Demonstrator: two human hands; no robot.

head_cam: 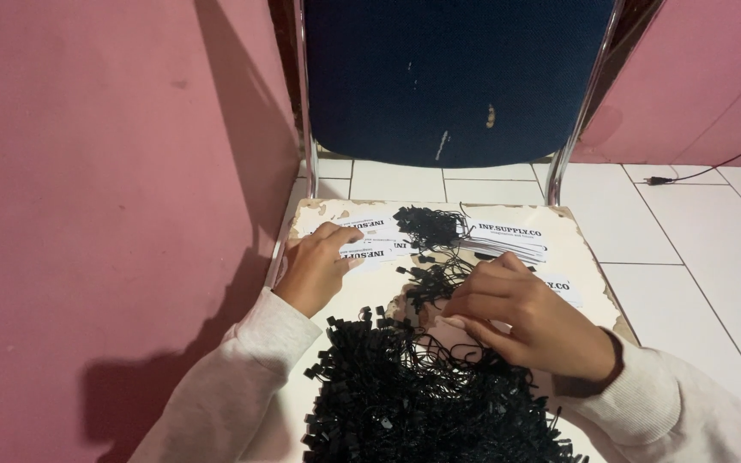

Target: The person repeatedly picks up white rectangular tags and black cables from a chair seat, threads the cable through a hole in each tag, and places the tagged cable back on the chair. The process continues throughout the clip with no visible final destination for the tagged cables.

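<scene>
My left hand (315,268) rests on a spread of white paper tags (370,238) at the left of a worn chair seat (583,249), fingers curled over one tag's edge. My right hand (521,317) pinches at thin black strings in a big heap of black hang-tag loops (413,399) near me. A smaller black bundle (429,227) lies between the tags. Another stack of white tags (508,240) sits just beyond my right hand.
The chair's dark blue backrest (456,77) stands upright at the far side, on chrome tubes (569,154). Pink walls (87,171) close in left and right. White floor tiles (696,249) lie to the right, with a cable plug (658,181) on them.
</scene>
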